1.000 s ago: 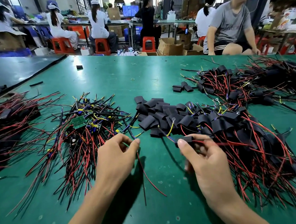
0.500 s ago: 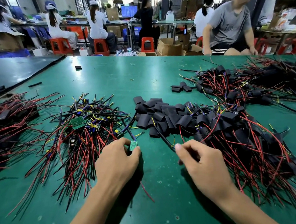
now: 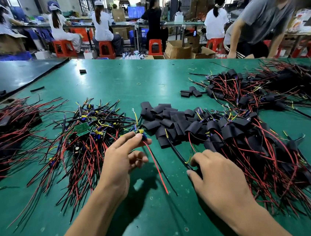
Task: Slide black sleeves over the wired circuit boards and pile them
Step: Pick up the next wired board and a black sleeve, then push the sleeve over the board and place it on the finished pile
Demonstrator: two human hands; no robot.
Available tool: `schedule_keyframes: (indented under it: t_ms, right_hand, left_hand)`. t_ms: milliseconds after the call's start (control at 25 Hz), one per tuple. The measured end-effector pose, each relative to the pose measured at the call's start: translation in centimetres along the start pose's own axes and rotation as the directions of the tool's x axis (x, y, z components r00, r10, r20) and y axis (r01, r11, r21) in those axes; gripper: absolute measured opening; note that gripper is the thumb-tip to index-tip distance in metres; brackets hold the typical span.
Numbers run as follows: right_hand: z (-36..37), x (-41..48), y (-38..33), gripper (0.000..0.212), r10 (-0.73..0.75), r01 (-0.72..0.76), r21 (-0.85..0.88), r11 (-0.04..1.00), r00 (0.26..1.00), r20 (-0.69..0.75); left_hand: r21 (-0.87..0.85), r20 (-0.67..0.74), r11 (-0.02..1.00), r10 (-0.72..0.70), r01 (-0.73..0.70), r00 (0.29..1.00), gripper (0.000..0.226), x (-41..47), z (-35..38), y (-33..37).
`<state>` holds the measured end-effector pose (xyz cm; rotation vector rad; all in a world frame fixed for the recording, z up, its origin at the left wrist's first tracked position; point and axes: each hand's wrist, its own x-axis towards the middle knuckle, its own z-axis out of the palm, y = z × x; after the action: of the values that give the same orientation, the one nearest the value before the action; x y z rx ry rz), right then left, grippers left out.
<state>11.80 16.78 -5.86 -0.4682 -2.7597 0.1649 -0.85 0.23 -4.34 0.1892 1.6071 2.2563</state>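
Head-worn view, facing forward-down, close above table (image 3: 128, 86)

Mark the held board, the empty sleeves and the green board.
held board (image 3: 141, 132): head view, yellow-capped top.
empty sleeves (image 3: 168, 119): head view, middle sleeve.
green board (image 3: 81, 129): head view, flat face.

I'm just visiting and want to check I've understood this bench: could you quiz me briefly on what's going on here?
1. True or false: the left hand pinches a small wired board.
2. Where do the loose black sleeves lie?
A) between the bare boards and the sleeved pile
B) in a cardboard box
C) stacked on a red stool
3. Fill in: the table is coloured ___.

Key: 1 true; 2 A; 3 green.
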Motion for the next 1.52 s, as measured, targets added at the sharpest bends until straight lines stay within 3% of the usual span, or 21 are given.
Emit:
schedule_keyframes:
  t_ms: [160, 280, 360, 440, 520, 680, 800, 920, 1080, 1240, 1400, 1520]
  right_hand:
    - [-0.3, 0.3, 0.5, 0.021, 0.091, -0.089, -0.059, 0.994, 0.995, 0.034]
    - [-0.5, 0.1, 0.9, 0.021, 0.015, -0.006, 0.112, 0.994, 0.997, -0.077]
    - [-0.2, -0.1, 0.2, 0.014, -0.122, 0.159, 0.258, 0.953, 0.98, -0.157]
    - [0.8, -0.3, -1.1, 0.005, -0.248, 0.28, 0.385, 0.879, 0.96, -0.131]
    - [2.5, -0.2, -1.9, 0.016, -0.332, 0.328, 0.387, 0.862, 0.941, -0.059]
    - [4.2, 0.6, -2.2, 0.053, -0.246, 0.199, 0.375, 0.905, 0.966, 0.083]
    - [4.6, 1.9, -2.2, 0.061, -0.222, 0.182, 0.341, 0.922, 0.972, 0.079]
    - [4.8, 4.0, -2.8, 0.06, -0.192, 0.171, 0.28, 0.945, 0.98, 0.047]
    - [4.9, 4.3, -2.9, 0.048, -0.178, 0.15, 0.239, 0.959, 0.979, 0.101]
    - [3.8, 2.3, -2.6, 0.021, -0.252, 0.231, 0.268, 0.935, 0.967, 0.044]
    - [3.6, 0.0, -1.2, 0.021, -0.178, 0.164, 0.248, 0.955, 0.983, 0.036]
    - [3.2, 0.0, -0.8, 0.012, -0.149, 0.134, 0.358, 0.924, 0.989, 0.013]
  left_hand:
    - [-0.099, 0.199, 0.988, -0.096, 0.118, 0.975, 0.031, -0.4, 0.1, 0.2]
    - [-0.08, 0.281, 0.992, -0.074, 0.101, 0.957, 0.033, -1.0, 0.5, 0.3]
    - [-0.082, 0.26, 0.995, -0.036, 0.059, 0.965, 0.041, -1.2, 0.6, 0.5]
    - [-0.112, 0.238, 0.993, -0.008, 0.036, 0.971, 0.038, -1.1, 0.4, 0.8]
    - [-0.168, 0.271, 0.985, 0.01, 0.037, 0.963, 0.028, -1.1, 0.2, 1.2]
    - [-0.148, 0.265, 0.989, 0.017, 0.023, 0.964, 0.028, -1.2, 0.5, 1.1]
    - [-0.028, 0.063, 0.999, -0.019, 0.021, 0.998, 0.027, -0.8, 0.9, 0.3]
    - [-0.096, -0.032, 0.992, -0.085, 0.082, 0.996, 0.028, -0.2, 0.5, 0.0]
    - [-0.24, 0.076, 0.954, -0.164, 0.177, 0.984, 0.034, 0.1, 0.4, 0.1]
    - [-0.182, 0.08, 0.975, -0.116, 0.128, 0.99, 0.031, 0.0, 0.6, -0.4]
    - [-0.229, 0.094, 0.969, -0.076, 0.096, 0.993, 0.032, 0.0, 0.6, -0.4]
    - [-0.233, 0.133, 0.971, -0.027, 0.057, 0.991, 0.036, -0.4, 1.0, -0.5]
